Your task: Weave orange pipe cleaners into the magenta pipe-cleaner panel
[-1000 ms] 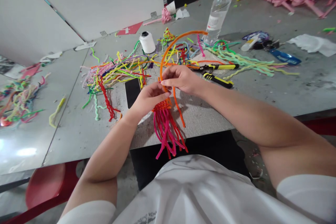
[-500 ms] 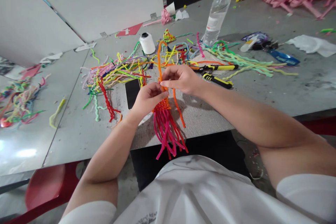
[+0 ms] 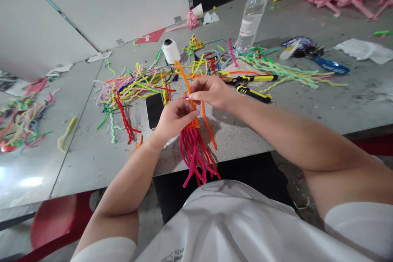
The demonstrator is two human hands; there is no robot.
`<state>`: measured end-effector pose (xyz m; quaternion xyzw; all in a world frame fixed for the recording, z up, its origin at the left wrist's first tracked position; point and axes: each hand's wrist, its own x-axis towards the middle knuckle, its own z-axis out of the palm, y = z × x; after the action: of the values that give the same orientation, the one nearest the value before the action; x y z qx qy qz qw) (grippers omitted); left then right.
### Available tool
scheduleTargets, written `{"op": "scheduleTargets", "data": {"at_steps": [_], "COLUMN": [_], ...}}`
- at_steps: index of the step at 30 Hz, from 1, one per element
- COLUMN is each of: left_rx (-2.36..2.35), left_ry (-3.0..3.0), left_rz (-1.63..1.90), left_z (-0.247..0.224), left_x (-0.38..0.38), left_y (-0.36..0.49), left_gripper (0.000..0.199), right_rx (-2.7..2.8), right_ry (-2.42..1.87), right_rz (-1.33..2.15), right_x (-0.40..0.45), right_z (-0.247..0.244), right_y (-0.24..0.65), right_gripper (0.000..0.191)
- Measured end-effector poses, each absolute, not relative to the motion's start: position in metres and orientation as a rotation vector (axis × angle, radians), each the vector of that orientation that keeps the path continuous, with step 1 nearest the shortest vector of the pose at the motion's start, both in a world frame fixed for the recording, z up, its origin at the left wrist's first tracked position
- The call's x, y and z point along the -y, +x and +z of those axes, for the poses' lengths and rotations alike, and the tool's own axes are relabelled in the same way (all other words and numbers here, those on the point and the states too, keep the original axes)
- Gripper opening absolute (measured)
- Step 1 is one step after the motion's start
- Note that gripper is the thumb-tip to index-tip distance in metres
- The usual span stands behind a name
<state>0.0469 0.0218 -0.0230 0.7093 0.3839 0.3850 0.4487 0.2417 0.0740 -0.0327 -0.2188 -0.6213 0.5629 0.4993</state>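
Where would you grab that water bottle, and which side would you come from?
Probably around the label, coming from the person's right. The bottle stands cap up, so its round middle suits a wrapping grip, while colourful strands crowd its foot and low fingers might snag them.

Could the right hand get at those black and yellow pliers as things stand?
Probably yes: the pliers lie close by on the table, with nothing covering their handles. But the right hand is pinching an orange strand, so it would likely need to let go first.
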Motion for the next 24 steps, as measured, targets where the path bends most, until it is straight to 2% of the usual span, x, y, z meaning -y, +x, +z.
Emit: {"op": "scheduleTargets", "data": {"at_steps": [9,16,24], "left_rx": [-0.902,-0.873,-0.887], "left_ry": [1.748,1.678,1.647], "left_rz": [0.861,0.81,0.785], "left_z": [-0.0189,-0.0183,-0.022], "left_x": [-0.0174,-0.016,-0.0172], "left_y": [0.0488,0.0484,0.0507], "left_gripper": [0.026,0.028,0.028], "right_rx": [1.221,1.367,1.384], "right_ry": [-0.48,-0.552,-0.551], "right_rz": [1.666,1.458,1.474], "right_x": [-0.0688,-0.0704,-0.0725], "right_z": [-0.0325,-0.0339,-0.0338], "right_y": [0.2368,0.2379,0.2392], "right_gripper": [0.017,0.013,0.013]}}
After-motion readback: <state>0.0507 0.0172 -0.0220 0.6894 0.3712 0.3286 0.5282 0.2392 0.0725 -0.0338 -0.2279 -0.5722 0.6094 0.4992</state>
